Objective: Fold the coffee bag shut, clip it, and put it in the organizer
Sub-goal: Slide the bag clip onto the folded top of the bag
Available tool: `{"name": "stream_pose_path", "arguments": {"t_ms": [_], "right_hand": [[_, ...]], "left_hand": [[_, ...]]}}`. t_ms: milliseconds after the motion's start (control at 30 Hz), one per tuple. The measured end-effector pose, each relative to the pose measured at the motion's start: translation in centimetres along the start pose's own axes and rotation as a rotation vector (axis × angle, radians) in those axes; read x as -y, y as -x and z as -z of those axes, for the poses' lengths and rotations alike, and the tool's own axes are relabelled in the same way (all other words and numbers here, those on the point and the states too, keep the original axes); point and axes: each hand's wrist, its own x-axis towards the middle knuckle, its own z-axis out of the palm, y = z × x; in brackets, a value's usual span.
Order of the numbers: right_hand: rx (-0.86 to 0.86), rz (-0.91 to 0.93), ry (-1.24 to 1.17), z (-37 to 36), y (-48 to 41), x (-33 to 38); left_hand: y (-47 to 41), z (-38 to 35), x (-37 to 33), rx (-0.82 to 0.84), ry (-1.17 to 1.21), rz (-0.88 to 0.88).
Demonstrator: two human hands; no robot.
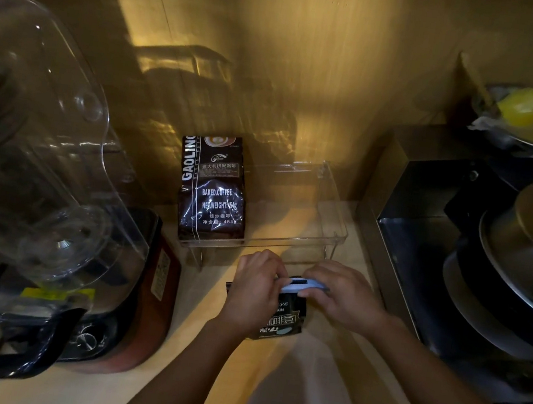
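A small black coffee bag with white lettering stands on the wooden counter in front of me. A pale blue and black clip lies across its folded top. My left hand grips the bag's top left and the clip's left end. My right hand pinches the clip's right end. Just behind stands a clear plastic organizer, with a larger dark coffee bag standing in its left side.
A blender with a clear cover fills the left side. Dark metal appliances and round pans crowd the right. A yellow item in plastic sits at the upper right. A wooden wall backs the counter.
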Motion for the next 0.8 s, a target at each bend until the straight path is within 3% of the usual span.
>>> {"name": "stream_pose_path", "arguments": {"t_ms": [200,367,567,800], "right_hand": [[-0.006,-0.014,-0.020,-1.3,-0.9,1.0],[0.022,0.040,0.003,-1.5,-1.0,1.4],[0.011,0.022,-0.014,-1.7,-0.9,1.2],[-0.031,-0.172,-0.198,-1.0,0.6,-0.1]], "left_hand": [[0.9,-1.3,-0.9,-0.019,-0.136,0.098],[1.6,-2.4,-1.5,-0.063,-0.085,0.211],[1.5,-2.4,-1.3,-0.064,-0.046,0.196],[1.5,-2.2,-0.8,-0.054,-0.010,0.215]]}}
